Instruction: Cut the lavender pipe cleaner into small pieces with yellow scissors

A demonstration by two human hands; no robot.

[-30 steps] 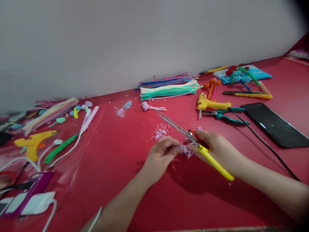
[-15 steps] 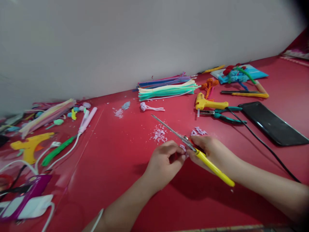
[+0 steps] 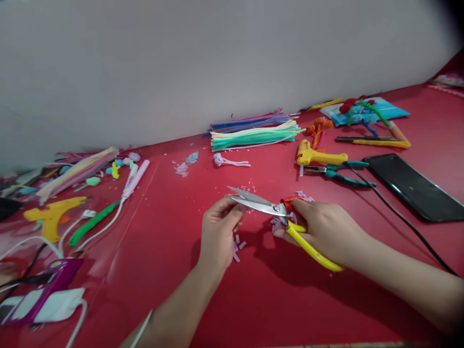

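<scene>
Scissors (image 3: 263,205) with one yellow and one red handle are held in my right hand (image 3: 326,232), blades slightly apart and pointing left. Below that hand's fingers shows a clump of lilac pipe-cleaner pieces (image 3: 277,224), and I cannot tell if they are gripped too. My left hand (image 3: 219,232) is pinched closed beside the blade tips, and whatever it holds is hidden. Short lilac cuttings (image 3: 238,248) lie just right of its wrist. More lilac pieces (image 3: 303,195) show beyond my right hand. A lilac pipe-cleaner flower (image 3: 230,160) lies farther back on the red table (image 3: 174,212).
Pipe-cleaner bundles (image 3: 253,136) lie against the wall. A yellow glue gun (image 3: 319,155), teal-handled pliers (image 3: 337,175) and a black phone (image 3: 416,186) are at right. On the left are another yellow glue gun (image 3: 54,215), a pink hot tool (image 3: 136,181) and cables.
My left hand has moved left, away from my right hand, to the blade tips. The scissors have turned and their blades have opened slightly. Lilac cuttings now show beside my left hand.
</scene>
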